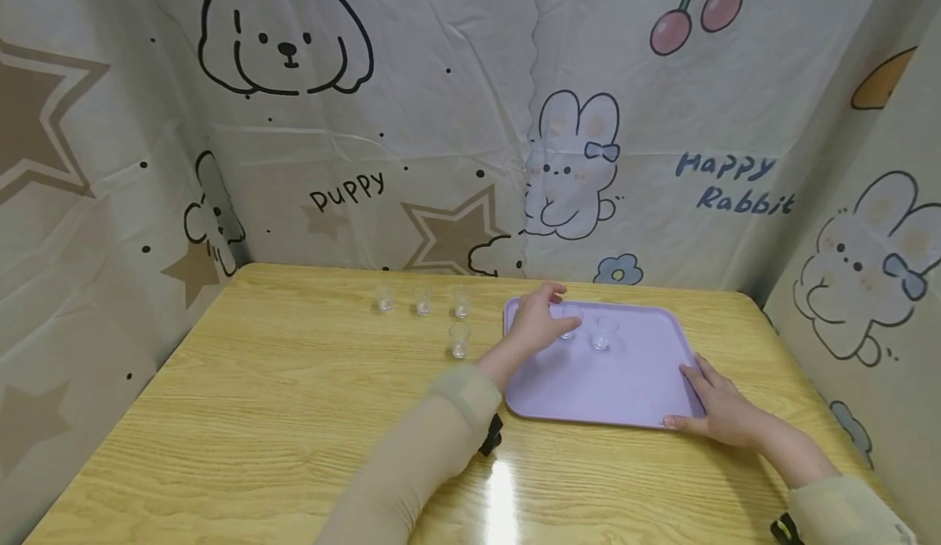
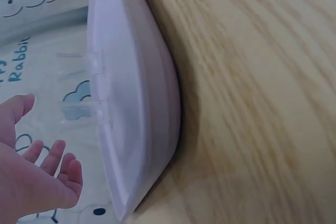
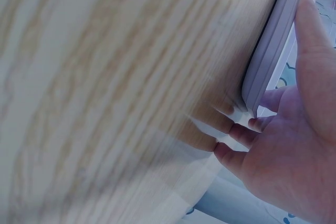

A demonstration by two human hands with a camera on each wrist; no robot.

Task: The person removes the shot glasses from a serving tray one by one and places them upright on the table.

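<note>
A lilac tray (image 1: 603, 390) lies on the table with two small clear cups standing upright in it. My left hand (image 1: 535, 322) hovers over the tray's back left part, thumb and fingers spread apart. Its thumb overlaps the nearer cup (image 1: 568, 333) in the head view; in the left wrist view there is a gap between that hand (image 2: 39, 174) and both cups. The other cup (image 1: 601, 338) stands just to the right. My right hand (image 1: 724, 402) holds the tray's front right corner, its thumb (image 3: 310, 24) along the front rim and fingers at the right side.
Left of the tray, several more clear cups stand on the wooden table (image 1: 294, 398): a row at the back including a middle cup (image 1: 422, 302), and one cup (image 1: 459, 342) in front of the row's right end. A printed cloth (image 1: 456, 120) hangs behind the table and at its sides.
</note>
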